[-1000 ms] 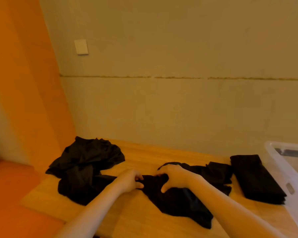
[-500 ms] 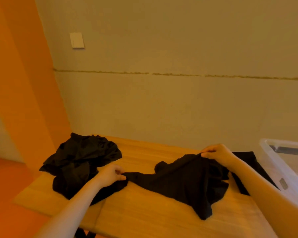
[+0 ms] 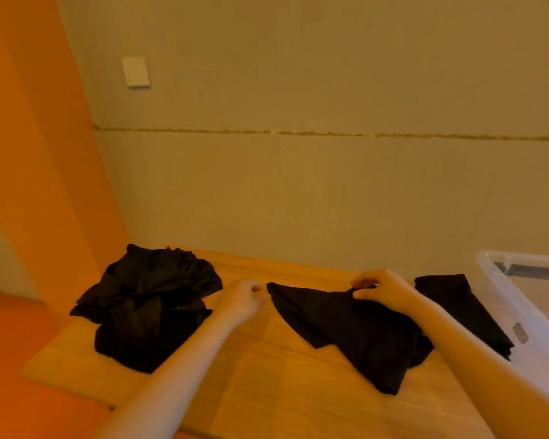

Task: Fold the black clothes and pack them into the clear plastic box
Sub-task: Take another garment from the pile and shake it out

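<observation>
A black garment (image 3: 346, 327) lies stretched across the middle of the wooden table (image 3: 267, 391). My left hand (image 3: 240, 299) pinches its left corner. My right hand (image 3: 384, 288) pinches its upper edge and lifts it a little off the table. To the left sits a crumpled heap of black clothes (image 3: 149, 299). A folded black garment (image 3: 457, 312) lies at the right, next to the clear plastic box (image 3: 520, 299), which stands open at the table's right end.
The table stands against a beige wall with a white switch plate (image 3: 136, 72). An orange wall panel (image 3: 38, 153) borders the left side, and the floor at the lower left is orange. The box runs past the right edge of view.
Both hands held the garment close together a second ago. They have drawn apart, stretching the cloth; the left corner has come clear of the heap and the right hand has moved right.
</observation>
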{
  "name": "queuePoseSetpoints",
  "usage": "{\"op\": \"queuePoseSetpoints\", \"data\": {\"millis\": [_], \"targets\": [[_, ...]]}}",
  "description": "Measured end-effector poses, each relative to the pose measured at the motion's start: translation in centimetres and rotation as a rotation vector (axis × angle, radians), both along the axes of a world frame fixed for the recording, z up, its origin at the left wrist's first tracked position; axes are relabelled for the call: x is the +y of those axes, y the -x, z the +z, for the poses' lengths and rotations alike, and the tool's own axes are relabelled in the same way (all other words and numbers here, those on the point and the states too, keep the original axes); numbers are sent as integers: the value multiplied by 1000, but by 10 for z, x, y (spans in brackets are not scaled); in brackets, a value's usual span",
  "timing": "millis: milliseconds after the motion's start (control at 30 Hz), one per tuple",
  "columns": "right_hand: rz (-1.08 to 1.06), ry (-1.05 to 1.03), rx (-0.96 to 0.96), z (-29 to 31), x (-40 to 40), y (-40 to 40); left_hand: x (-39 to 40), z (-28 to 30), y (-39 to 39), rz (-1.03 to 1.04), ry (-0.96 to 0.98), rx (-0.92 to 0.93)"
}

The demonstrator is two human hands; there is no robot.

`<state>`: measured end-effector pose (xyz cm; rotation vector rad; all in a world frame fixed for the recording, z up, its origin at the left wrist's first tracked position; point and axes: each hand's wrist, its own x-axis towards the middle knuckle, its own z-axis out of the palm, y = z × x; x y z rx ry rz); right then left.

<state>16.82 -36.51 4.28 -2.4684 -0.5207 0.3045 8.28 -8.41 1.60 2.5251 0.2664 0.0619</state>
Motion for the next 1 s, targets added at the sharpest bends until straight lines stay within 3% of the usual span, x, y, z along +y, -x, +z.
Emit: {"op": "queuePoseSetpoints", "data": {"millis": [133,233,300,400,500,633,733,833,1000], "targets": [[136,80,103,-17,36,13,-42,-26,-32,179,272,112],[185,318,-18,-37,43,19,-52,-39,-53,292,371,118],[120,238,-112,-48,39,19,-54,-39,-61,375,405,137],[14,-48,-86,-53,27,20,-54,-38,-70,417,351,156],[-61,-254,-36,-46,12,15,-54,-42,-78,346,319,127],[-118,-362,71,-38,-5,10,-65,-44,-75,-6,558,129],[-166,-393,119,-38,-12,9,-67,-43,-73,-204,466,172],[-198,-436,187,-41,-19,11,-67,-40,-66,-208,440,135],[-238,-507,196,-33,-25,20,-64,-23,-57,-132,659,30]]}}
